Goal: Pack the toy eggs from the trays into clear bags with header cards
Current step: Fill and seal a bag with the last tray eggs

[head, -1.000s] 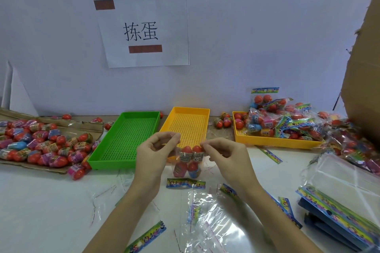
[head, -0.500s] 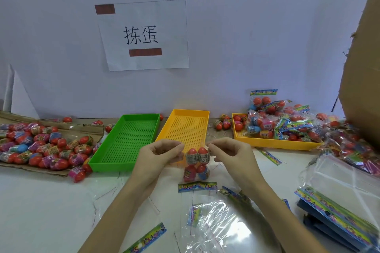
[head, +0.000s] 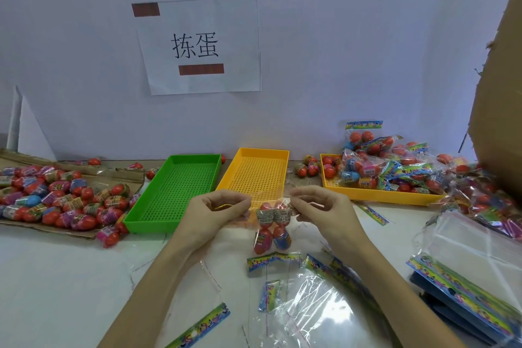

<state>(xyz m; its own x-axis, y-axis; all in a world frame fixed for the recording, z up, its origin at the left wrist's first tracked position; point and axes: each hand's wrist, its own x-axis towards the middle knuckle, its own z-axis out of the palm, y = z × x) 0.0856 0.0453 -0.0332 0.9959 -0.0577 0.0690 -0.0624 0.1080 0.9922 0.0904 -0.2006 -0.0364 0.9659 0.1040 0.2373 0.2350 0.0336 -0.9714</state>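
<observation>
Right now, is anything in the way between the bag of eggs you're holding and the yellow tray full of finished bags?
Nothing visible blocks it. Both hands, left and right, hold the bag of eggs above the table, and the full tray sits to the right.

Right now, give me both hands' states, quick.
Left hand: pinches the top edge of the clear bag of eggs.
Right hand: pinches the same bag's top edge on the other side.
</observation>
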